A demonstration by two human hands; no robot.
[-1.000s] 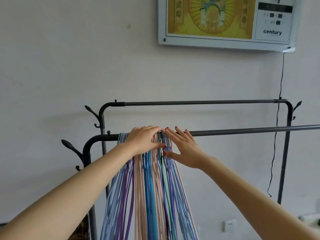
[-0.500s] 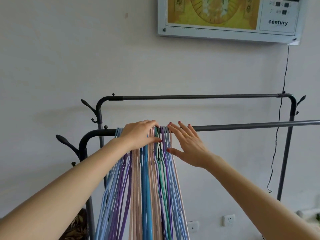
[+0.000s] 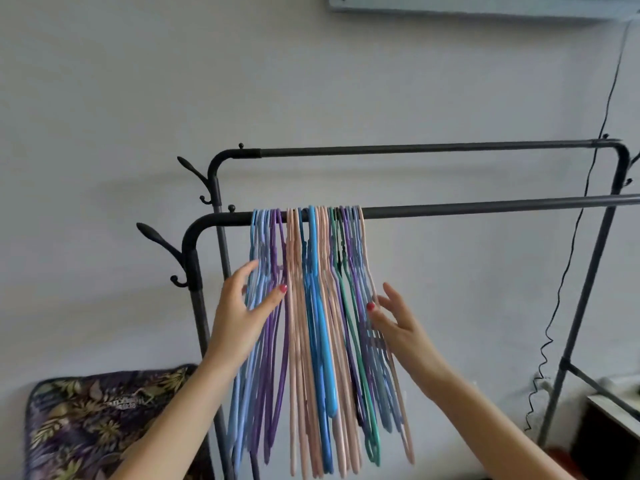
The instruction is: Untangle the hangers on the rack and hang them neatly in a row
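hangers (image 3: 313, 306): blue, purple, pink, green | rack (image 3: 450, 212): dark grey | cushion (image 3: 97, 420): purple leaf print

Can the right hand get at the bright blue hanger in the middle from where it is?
Probably not directly: the right hand sits at the bunch's right edge, with green and purple hangers hanging between it and the bright blue hanger.

So the hangers (image 3: 317, 306) are all hooked on the front rail of the dark metal rack (image 3: 485, 209), bunched tight near its left end. Thin ones, hanging straight down edge-on: light blue and purple on the left, then pink, a bright blue one, green, more blue and purple, pink last.
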